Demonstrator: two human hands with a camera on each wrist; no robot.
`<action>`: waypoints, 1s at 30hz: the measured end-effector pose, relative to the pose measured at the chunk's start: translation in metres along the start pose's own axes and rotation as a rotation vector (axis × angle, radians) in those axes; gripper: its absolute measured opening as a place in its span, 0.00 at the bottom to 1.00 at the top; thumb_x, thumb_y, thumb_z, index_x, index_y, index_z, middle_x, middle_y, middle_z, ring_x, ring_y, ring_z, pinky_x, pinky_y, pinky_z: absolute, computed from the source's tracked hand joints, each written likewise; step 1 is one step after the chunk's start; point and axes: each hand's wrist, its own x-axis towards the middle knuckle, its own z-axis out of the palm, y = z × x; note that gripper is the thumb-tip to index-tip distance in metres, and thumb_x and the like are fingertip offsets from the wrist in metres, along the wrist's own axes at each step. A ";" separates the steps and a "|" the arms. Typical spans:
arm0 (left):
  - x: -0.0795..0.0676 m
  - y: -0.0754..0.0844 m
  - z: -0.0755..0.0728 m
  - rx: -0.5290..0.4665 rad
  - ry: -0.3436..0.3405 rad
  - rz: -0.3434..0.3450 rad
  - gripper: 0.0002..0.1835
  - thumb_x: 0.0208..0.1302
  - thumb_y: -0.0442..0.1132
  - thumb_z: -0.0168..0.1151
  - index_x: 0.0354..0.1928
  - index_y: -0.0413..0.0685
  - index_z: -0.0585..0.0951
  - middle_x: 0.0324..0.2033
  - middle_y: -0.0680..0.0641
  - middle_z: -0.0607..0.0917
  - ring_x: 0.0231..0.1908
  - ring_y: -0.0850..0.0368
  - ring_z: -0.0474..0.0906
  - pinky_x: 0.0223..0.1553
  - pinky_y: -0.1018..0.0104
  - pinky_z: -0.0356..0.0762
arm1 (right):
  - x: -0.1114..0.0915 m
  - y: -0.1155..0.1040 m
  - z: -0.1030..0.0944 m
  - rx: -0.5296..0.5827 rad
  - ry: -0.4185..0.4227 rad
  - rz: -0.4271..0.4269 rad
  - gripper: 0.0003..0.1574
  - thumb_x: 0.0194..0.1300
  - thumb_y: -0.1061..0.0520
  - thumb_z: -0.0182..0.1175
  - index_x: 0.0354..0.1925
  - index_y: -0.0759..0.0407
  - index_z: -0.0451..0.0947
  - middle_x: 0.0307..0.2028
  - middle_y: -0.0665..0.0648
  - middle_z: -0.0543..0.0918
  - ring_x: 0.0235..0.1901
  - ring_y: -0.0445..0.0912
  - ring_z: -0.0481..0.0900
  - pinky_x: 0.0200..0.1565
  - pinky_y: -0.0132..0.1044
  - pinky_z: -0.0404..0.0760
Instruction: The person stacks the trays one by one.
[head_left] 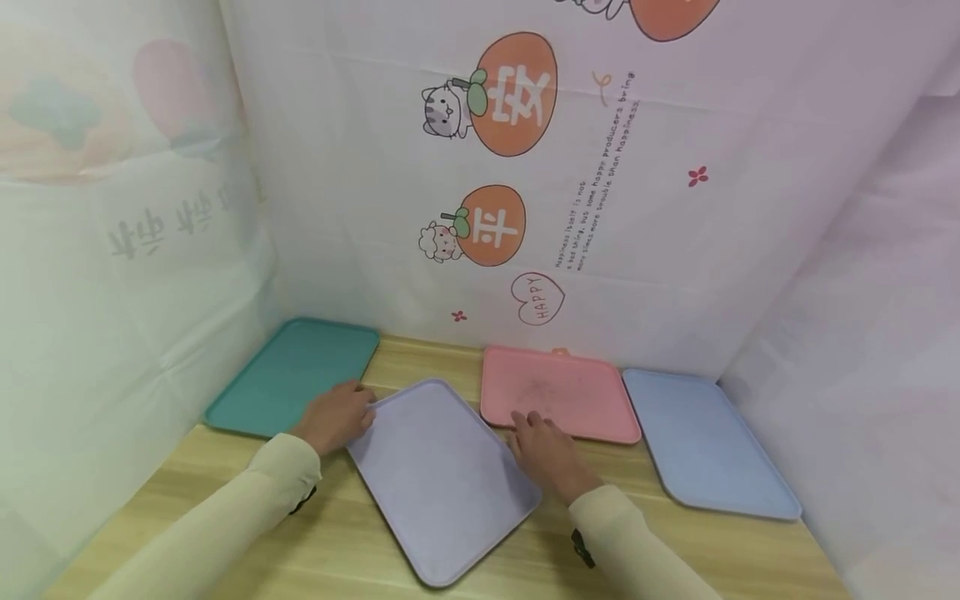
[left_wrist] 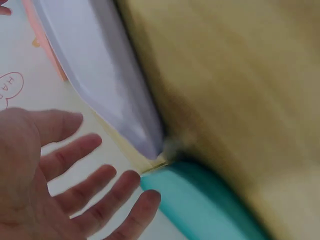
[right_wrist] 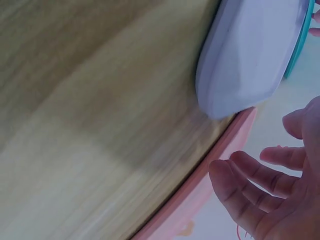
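Note:
A lavender tray [head_left: 446, 483] lies turned at an angle on the wooden table in the head view, one corner towards the person. My left hand [head_left: 337, 417] is at its left corner, over the near right side of a green tray [head_left: 300, 371]. In the left wrist view the left fingers [left_wrist: 100, 215] are spread and relaxed, with nothing in them. Beside the lavender tray's right edge, my right hand [head_left: 547, 450] hovers near the front of a pink tray [head_left: 558, 392]. Its fingers [right_wrist: 240, 200] are loosely bent and hold nothing in the right wrist view.
A light blue tray [head_left: 708, 442] lies at the right, close to the right-hand cloth wall. White printed cloth [head_left: 360, 167] hangs behind and on both sides of the wooden table [head_left: 600, 558]. The green and pink trays lie along the back.

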 end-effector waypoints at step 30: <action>-0.040 -0.018 0.021 -0.146 0.106 -0.161 0.07 0.70 0.36 0.66 0.34 0.40 0.81 0.25 0.43 0.82 0.25 0.51 0.75 0.23 0.53 0.76 | -0.017 -0.008 0.023 -0.078 0.077 -0.076 0.17 0.74 0.68 0.62 0.58 0.59 0.78 0.42 0.64 0.82 0.25 0.51 0.79 0.22 0.44 0.83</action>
